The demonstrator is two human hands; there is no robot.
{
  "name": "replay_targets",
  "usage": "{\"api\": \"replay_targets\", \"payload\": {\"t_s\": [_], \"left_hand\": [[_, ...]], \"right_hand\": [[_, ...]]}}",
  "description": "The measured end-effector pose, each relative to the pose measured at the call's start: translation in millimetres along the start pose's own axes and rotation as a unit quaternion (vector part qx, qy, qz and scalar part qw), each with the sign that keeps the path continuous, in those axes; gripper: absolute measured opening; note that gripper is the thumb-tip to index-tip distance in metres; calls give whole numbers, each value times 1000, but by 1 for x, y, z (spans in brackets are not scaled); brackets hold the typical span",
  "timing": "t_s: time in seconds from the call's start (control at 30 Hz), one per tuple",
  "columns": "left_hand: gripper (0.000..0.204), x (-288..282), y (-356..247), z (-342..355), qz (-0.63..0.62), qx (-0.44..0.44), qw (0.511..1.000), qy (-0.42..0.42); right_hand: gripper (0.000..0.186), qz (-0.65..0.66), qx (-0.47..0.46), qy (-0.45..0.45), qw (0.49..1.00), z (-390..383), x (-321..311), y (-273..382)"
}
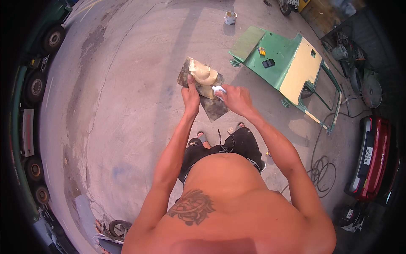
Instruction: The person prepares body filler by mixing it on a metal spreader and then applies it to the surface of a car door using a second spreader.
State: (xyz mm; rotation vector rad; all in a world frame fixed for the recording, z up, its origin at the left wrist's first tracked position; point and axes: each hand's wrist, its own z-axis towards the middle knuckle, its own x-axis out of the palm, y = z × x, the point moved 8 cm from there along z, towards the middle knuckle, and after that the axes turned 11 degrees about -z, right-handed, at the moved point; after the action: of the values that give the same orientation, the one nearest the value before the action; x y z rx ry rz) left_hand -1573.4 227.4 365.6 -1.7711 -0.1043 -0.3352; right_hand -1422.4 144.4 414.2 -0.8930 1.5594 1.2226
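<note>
My left hand [191,96] grips a flat, dark, stained mixing board [215,110], its thumb lying along the near left of the top face. Heaped on the board is a smooth mound of cream-coloured putty [204,74]. Over the board's right side, my right hand [237,100] is closed on a small white tube [218,89], whose end points toward the putty. Whether anything comes out of the tube is too small to tell. Both hands are in front of my body, above the concrete ground.
To the right lies a green and cream vehicle door [292,63], with a dark phone [268,63] and a yellow box [261,51] on it. A white tub [230,17] stands ahead. A coiled hose [323,175] and red car [374,158] are at right, a truck [36,86] at left.
</note>
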Motion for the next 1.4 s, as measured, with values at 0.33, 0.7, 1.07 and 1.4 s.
{"api": "replay_targets", "payload": {"t_s": [0.33,0.7,1.07,1.4], "left_hand": [[71,-105,-41,75,4,45,986,-159],[69,-99,-65,266,6,84,979,-183],[74,22,1,500,50,-6,995,-90],[77,217,35,725,73,-121,983,120]], "right_hand": [[33,21,-140,77,987,126,43,102],[34,141,-82,218,962,333,73,96],[33,115,-99,212,965,542,85,-42],[36,403,622,-33,670,452,360,-431]]}}
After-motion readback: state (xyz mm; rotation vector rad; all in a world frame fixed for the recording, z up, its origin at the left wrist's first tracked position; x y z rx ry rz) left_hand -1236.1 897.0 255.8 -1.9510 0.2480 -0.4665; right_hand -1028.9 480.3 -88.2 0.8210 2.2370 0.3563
